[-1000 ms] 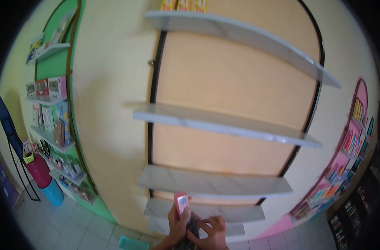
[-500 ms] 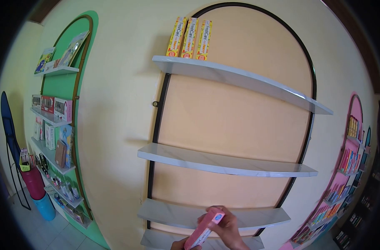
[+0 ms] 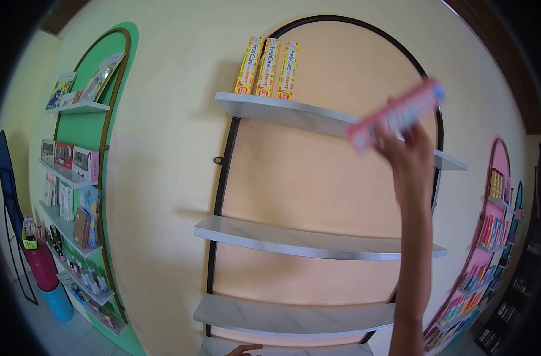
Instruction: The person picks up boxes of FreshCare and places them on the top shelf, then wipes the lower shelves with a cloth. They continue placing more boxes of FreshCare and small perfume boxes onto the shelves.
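Note:
My right hand [image 3: 406,145] is raised in front of the upper shelf and grips a long pink box [image 3: 395,115]. The box is tilted, its right end higher, and blurred by motion, so its print cannot be read. Three yellow FreshCare boxes [image 3: 269,68] stand upright on the left end of the top shelf [image 3: 282,111], well left of the pink box. Low at the bottom edge, only part of my left hand [image 3: 245,350] shows, fingers stretched out and holding nothing visible, near the lowest shelf.
Below the top one, a marble-look middle shelf [image 3: 318,242] and a lower shelf [image 3: 294,314] jut from the arched panel. To the left, a green alcove [image 3: 80,136] holds books and boxes. A pink alcove [image 3: 490,202] with colourful goods is at the right.
My right hand has lifted the pink box from low in front of the bottom shelves up to top-shelf height at the right. My left hand has let go of it and sunk lower.

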Tool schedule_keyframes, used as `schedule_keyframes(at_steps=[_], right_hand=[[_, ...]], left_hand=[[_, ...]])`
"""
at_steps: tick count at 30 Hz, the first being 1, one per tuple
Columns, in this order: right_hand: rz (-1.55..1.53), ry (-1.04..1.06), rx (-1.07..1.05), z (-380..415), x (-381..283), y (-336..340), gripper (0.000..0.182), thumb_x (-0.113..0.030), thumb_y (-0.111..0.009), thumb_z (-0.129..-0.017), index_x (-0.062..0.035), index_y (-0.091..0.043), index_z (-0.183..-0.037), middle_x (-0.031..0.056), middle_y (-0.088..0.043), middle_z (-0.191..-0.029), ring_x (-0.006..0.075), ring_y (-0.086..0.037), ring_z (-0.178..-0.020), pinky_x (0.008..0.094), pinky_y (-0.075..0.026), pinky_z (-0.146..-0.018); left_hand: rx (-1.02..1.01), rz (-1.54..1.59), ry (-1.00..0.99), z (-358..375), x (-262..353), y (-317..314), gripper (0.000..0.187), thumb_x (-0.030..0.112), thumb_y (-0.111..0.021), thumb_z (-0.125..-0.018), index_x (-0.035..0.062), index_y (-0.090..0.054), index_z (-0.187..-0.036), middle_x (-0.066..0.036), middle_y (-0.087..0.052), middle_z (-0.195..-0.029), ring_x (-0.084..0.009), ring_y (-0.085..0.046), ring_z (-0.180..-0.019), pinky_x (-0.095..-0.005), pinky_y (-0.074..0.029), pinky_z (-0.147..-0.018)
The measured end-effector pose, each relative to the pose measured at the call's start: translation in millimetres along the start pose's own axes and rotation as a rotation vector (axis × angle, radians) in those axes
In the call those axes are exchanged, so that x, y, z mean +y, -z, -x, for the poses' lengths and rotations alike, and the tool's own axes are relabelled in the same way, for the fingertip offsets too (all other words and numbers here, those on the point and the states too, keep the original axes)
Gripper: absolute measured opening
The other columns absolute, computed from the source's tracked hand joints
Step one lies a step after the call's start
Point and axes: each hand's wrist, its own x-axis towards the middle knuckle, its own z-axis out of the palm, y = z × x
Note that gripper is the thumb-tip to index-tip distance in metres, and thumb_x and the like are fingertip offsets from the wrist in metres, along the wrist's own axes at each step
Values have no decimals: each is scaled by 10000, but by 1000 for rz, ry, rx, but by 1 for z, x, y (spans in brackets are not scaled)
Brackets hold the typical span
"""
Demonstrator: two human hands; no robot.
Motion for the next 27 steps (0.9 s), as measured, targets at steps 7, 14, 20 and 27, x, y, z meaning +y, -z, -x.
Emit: schedule_keyframes(at_steps=[7,14,20,27], right_hand=[[248,-151,-213,-115,37,-26,420,-89,-670,-720,115,-496,-1043,148,-594,-865,201,-616,-745,311,-525,-748],[216,-413,-327,-128,56,-41,430,-69,-691,-699,139,-490,-1017,182,-591,-899,243,-626,-759,331,-522,-758],[94,-512,-384,-127,53,-40,358,6,-673,-680,104,-517,-986,170,-605,-878,237,-630,-744,302,-524,-740],[147,-548,-492,-129,48,-36,459,-14,-661,-701,102,-447,-1090,160,-566,-977,211,-603,-839,286,-499,-799]], left_hand=[[49,52,-11,3,-4,4,185,104,-591,-808,19,-583,-972,92,-319,-507,-8,-228,-442,-188,-150,-394],[84,124,38,7,4,4,148,93,-594,-804,25,-591,-935,99,-311,-499,-4,-218,-434,-189,-140,-390],[72,99,20,6,3,2,147,101,-593,-806,26,-592,-933,100,-304,-494,-4,-210,-430,-188,-135,-387],[78,93,28,7,3,1,156,99,-600,-801,22,-592,-936,99,-301,-492,-6,-204,-431,-188,-137,-389]])
